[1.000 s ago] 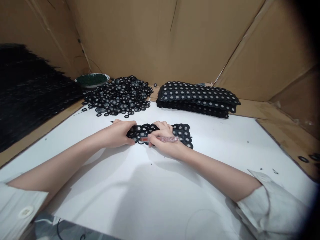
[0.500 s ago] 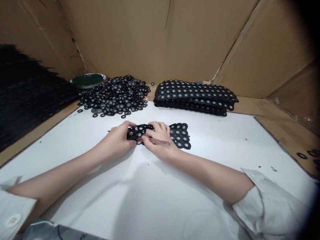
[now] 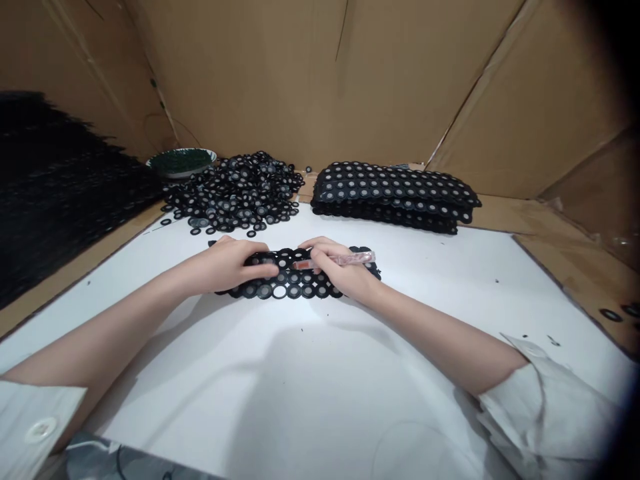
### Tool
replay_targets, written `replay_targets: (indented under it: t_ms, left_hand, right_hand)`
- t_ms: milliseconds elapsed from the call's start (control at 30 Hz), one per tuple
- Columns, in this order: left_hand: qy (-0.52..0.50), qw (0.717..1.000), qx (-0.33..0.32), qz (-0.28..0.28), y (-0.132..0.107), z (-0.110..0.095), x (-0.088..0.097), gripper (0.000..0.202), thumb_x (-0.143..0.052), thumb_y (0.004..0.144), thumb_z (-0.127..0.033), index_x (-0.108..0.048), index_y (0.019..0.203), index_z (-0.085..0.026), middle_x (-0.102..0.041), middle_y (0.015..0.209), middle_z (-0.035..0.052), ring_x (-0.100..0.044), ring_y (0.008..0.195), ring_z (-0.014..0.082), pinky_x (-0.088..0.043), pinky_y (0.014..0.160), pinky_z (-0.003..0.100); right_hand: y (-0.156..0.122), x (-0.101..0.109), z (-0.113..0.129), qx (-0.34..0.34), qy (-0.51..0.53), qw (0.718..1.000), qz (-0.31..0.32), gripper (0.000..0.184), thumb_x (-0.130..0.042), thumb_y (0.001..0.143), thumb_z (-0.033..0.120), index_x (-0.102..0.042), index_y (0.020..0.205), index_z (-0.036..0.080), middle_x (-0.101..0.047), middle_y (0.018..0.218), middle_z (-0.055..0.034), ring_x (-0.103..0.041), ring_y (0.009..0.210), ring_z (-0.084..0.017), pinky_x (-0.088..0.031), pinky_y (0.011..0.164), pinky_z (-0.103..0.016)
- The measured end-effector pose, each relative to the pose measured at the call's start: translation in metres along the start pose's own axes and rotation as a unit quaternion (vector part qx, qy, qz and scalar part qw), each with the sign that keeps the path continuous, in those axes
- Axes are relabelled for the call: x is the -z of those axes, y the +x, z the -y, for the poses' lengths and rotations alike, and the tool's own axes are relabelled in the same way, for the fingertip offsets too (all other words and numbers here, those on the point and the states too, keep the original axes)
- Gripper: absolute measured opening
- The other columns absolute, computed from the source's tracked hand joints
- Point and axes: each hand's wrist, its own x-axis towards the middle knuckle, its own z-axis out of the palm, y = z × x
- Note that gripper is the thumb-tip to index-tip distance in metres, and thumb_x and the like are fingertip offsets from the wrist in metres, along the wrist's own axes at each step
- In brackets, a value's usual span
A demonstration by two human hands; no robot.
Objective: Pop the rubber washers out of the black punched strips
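A black sheet of joined rings with grey centres (image 3: pixel 290 285) lies flat on the white work surface (image 3: pixel 310 373) in the middle. My left hand (image 3: pixel 235 263) rests on its left part, fingers pressed down on the rings. My right hand (image 3: pixel 340 270) lies on the right part, fingers closed around a pinkish translucent pen-like tool (image 3: pixel 340 259) that points left across the sheet. One ring near the front edge shows white through its centre.
A heap of loose black rings (image 3: pixel 235 193) sits behind on the left, next to a green dish (image 3: pixel 181 160). A stack of ring sheets (image 3: pixel 395 193) lies behind on the right. Dark material (image 3: pixel 55 193) fills the left. Cardboard walls (image 3: pixel 320 73) surround everything. A few loose rings (image 3: pixel 617 312) sit far right.
The sheet was bunched up in both hands and now lies spread flat. My left hand slid left over it; the tool in my right hand has turned to lie level, higher up.
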Motion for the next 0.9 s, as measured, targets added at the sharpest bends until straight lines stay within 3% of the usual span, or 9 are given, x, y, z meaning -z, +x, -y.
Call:
replay_targets:
  t_ms: [167,300,567,700,800,900]
  left_hand:
    - [0.036,0.991,-0.019,-0.125,0.008,0.005,-0.014,0.035,-0.032,0.082,-0.041,-0.061,0.08,-0.021,-0.062,0.085,0.005,-0.049,0.089,0.0252,-0.03,0.079,0.037]
    - [-0.039,0.98,-0.048,-0.19,0.008,-0.002,-0.022,0.026,-0.035,0.082,-0.034,-0.056,0.093,-0.022,-0.06,0.095,0.0027,-0.045,0.095,0.0225,-0.03,0.084,0.035]
    - [-0.127,0.975,-0.02,-0.179,0.013,-0.002,-0.03,0.025,-0.039,0.08,-0.036,-0.056,0.086,-0.019,-0.059,0.092,0.003,-0.045,0.094,0.0215,-0.034,0.084,0.033]
    - [-0.182,0.967,0.057,-0.172,0.014,-0.012,-0.035,0.026,-0.038,0.079,-0.036,-0.056,0.084,-0.019,-0.059,0.089,0.004,-0.048,0.092,0.0224,-0.035,0.083,0.035]
    - [-0.19,0.955,0.096,-0.206,0.01,-0.027,-0.038,0.026,-0.035,0.08,-0.033,-0.055,0.083,-0.017,-0.059,0.087,0.0055,-0.048,0.092,0.0231,-0.036,0.082,0.036]
    - [-0.165,0.951,0.088,-0.245,0.001,-0.04,-0.039,0.024,-0.035,0.081,-0.03,-0.054,0.084,-0.016,-0.057,0.088,0.0065,-0.047,0.093,0.0231,-0.035,0.082,0.037]
  right_hand:
    - [0.001,-0.002,-0.001,-0.01,0.033,0.999,-0.032,0.031,-0.034,0.086,0.038,-0.053,0.072,0.018,-0.055,0.097,-0.0013,-0.058,0.085,-0.013,-0.042,0.073,-0.025]
    - [0.001,-0.002,0.0,-0.002,-0.019,0.999,-0.042,0.031,-0.034,0.085,0.039,-0.057,0.079,0.018,-0.056,0.08,0.0002,-0.055,0.081,-0.014,-0.04,0.073,-0.026]
    - [-0.003,-0.003,0.002,0.014,-0.056,0.996,-0.062,0.035,-0.027,0.089,0.037,-0.057,0.088,0.019,-0.054,0.075,0.0007,-0.051,0.076,-0.013,-0.036,0.07,-0.025]
    - [-0.002,-0.01,0.0,0.083,-0.097,0.991,-0.049,0.026,-0.027,0.089,0.03,-0.051,0.086,0.019,-0.053,0.085,-0.002,-0.05,0.082,-0.013,-0.036,0.074,-0.025]
    - [-0.003,-0.014,0.0,0.14,-0.17,0.975,-0.038,0.018,-0.029,0.088,0.023,-0.046,0.084,0.018,-0.05,0.09,-0.0039,-0.047,0.086,-0.013,-0.034,0.079,-0.028]
    - [-0.003,-0.017,0.004,0.142,-0.235,0.961,-0.038,0.018,-0.027,0.089,0.022,-0.042,0.079,0.019,-0.048,0.088,-0.0046,-0.044,0.087,-0.015,-0.033,0.077,-0.029]
